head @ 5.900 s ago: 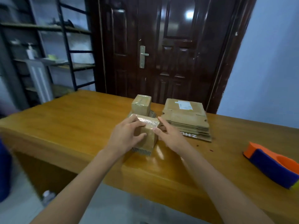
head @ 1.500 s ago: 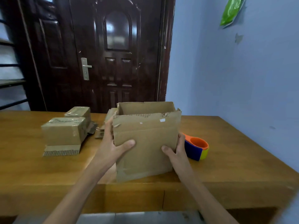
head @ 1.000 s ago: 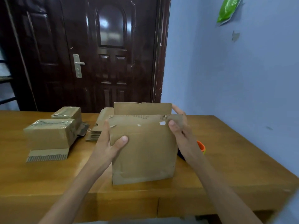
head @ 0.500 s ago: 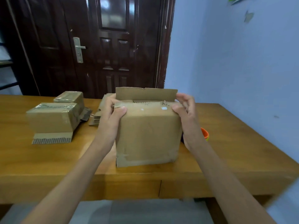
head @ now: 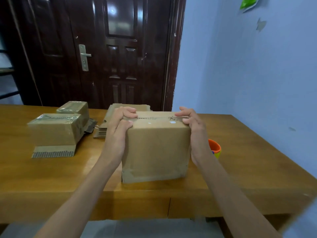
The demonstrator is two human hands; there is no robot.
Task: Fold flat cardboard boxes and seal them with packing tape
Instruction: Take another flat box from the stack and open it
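Note:
A brown cardboard box (head: 156,148) stands upright on the wooden table (head: 51,172) near its front edge. Its top flaps are folded down and meet along a seam. My left hand (head: 120,127) grips the box's upper left corner, fingers curled over the top flaps and thumb on the front face. My right hand (head: 193,127) grips the upper right corner the same way. The orange and blue tape dispenser (head: 214,148) lies to the right, mostly hidden behind my right wrist.
Two taped boxes (head: 56,129) sit at the left, the smaller one (head: 73,108) behind the larger. A stack of flat cardboard (head: 106,127) lies behind my left hand. A dark door (head: 120,48) and a blue wall (head: 248,66) stand beyond the table.
Over the last second both hands rose to the box's top corners and pressed the upright back flap down, so the top now lies closed.

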